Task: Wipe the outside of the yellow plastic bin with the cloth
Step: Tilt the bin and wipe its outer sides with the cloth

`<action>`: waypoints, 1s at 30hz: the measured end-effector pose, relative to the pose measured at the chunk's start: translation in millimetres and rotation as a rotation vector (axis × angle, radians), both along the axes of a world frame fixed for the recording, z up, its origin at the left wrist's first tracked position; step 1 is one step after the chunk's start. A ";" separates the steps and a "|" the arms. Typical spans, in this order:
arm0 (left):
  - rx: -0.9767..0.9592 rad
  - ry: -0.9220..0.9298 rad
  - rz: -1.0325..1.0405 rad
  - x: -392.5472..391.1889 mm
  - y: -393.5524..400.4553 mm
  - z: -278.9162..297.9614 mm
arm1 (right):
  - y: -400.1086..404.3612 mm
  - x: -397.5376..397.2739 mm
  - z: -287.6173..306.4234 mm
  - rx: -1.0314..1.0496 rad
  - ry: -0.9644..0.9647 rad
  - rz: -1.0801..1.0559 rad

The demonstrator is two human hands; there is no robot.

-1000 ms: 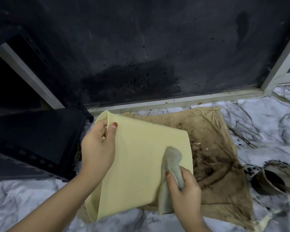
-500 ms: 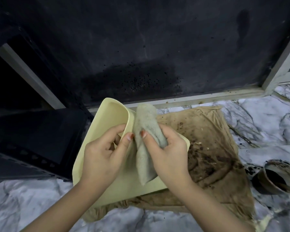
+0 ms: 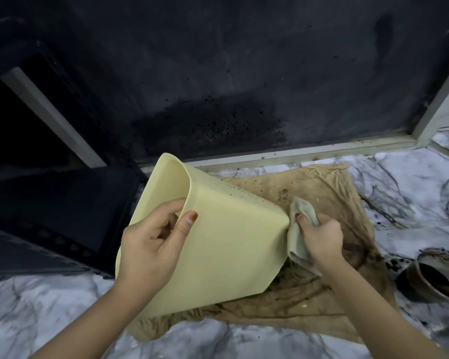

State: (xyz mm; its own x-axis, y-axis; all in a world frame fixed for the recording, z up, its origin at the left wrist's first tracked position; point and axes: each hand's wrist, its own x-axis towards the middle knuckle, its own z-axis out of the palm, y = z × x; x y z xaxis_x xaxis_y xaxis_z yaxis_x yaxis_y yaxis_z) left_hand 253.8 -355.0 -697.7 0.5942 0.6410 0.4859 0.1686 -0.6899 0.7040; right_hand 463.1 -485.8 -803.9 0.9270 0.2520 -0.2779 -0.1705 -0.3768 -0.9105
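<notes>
The pale yellow plastic bin [image 3: 226, 244] lies tipped on its side above the floor, its open rim to the left and its base to the right. My left hand [image 3: 153, 244] grips the rim, thumb on the outer wall and fingers inside. My right hand [image 3: 319, 237] holds a crumpled grey-green cloth [image 3: 300, 229] pressed against the bin's right end at the base. Small dark specks dot the bin's upper side wall.
A stained brown sheet [image 3: 329, 203] is spread on the marble floor [image 3: 49, 314] under the bin. A dirty round pot [image 3: 436, 275] stands at the right. A black box [image 3: 55, 213] sits to the left. A dark wall panel [image 3: 218, 73] rises behind.
The bin has been turned so a broad side faces me again. My right hand with the cloth moved from the rim near my left hand to the bin's right end.
</notes>
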 end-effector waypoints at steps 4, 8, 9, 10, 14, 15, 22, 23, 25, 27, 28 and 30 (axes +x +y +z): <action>0.026 0.012 -0.002 -3.6 2.4 -1.3 | 1.3 -14.4 5.7 0.027 -0.039 -0.016; 0.036 0.009 0.001 -3.1 1.5 -1.6 | 14.5 -49.2 40.8 0.153 -0.178 0.091; 0.037 0.010 -0.004 -2.9 1.0 -1.7 | 18.3 -58.7 53.4 0.197 -0.219 0.138; 0.040 0.014 -0.011 -2.9 0.7 -1.6 | 22.1 -67.7 66.3 0.246 -0.251 0.186; 0.067 0.049 -0.057 -5.4 0.1 0.9 | 31.5 -88.1 105.6 0.375 -0.324 0.351; 0.069 0.048 -0.066 -6.4 0.9 1.5 | 32.5 -86.4 108.9 0.378 -0.316 0.378; 0.075 0.118 -0.087 -15.7 15.2 3.3 | 21.6 -42.3 65.3 0.150 -0.143 0.272; 0.074 0.140 -0.068 -16.3 15.4 4.0 | 18.1 -39.2 57.2 0.126 -0.134 0.242; 0.083 0.163 -0.028 -14.2 13.4 6.9 | 12.2 -36.5 45.9 0.095 -0.149 0.188; 0.074 0.148 0.000 -9.4 9.4 12.2 | 8.9 -38.1 41.0 0.075 -0.179 0.171; 0.055 0.132 0.018 -6.4 7.3 16.2 | 8.4 -39.8 39.9 0.070 -0.191 0.177; -0.032 0.116 0.086 -1.1 4.5 24.4 | 8.6 -44.2 38.5 0.066 -0.210 0.200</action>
State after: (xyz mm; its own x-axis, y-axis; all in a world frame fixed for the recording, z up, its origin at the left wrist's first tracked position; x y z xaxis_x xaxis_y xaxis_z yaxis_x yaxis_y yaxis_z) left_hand 252.7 -350.4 -673.3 0.5872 0.7062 0.3956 0.3074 -0.6467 0.6981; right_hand 418.9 -477.2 -765.3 0.8925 0.4468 -0.0619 0.0961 -0.3224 -0.9417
